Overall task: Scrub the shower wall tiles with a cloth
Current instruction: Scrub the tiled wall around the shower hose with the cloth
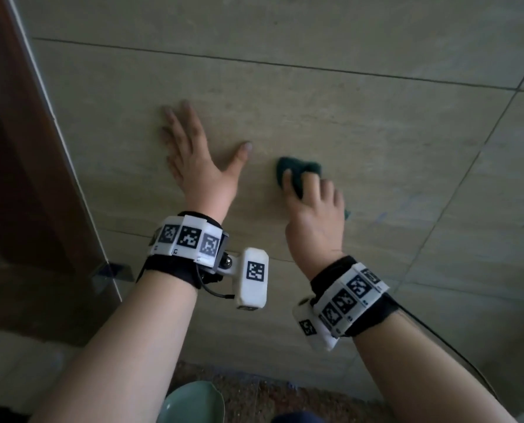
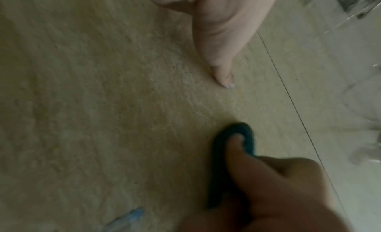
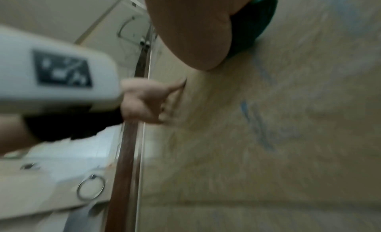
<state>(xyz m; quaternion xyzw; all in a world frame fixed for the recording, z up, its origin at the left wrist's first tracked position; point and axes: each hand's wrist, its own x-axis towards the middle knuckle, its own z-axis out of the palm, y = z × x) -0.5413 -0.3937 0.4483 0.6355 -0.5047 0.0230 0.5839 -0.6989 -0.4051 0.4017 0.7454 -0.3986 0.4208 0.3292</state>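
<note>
A dark green cloth [image 1: 297, 170] is bunched against the beige wall tile [image 1: 315, 117]. My right hand [image 1: 312, 203] grips it, fingers curled over it and thumb beside it, pressing it on the tile. In the left wrist view the cloth [image 2: 241, 137] wraps round the right hand's thumb [image 2: 237, 147]. In the right wrist view the cloth [image 3: 253, 23] shows under the palm. My left hand [image 1: 193, 157] lies flat on the same tile to the left of the cloth, fingers spread and straight, thumb pointing toward it. Faint blue marks [image 3: 259, 126] streak the tile to the right.
A brown door frame [image 1: 19, 148] with a glass panel edge and a metal hinge [image 1: 111, 271] bounds the wall on the left. A pale green bowl [image 1: 193, 404] sits on the speckled floor below. A towel ring [image 3: 90, 189] hangs beyond the frame.
</note>
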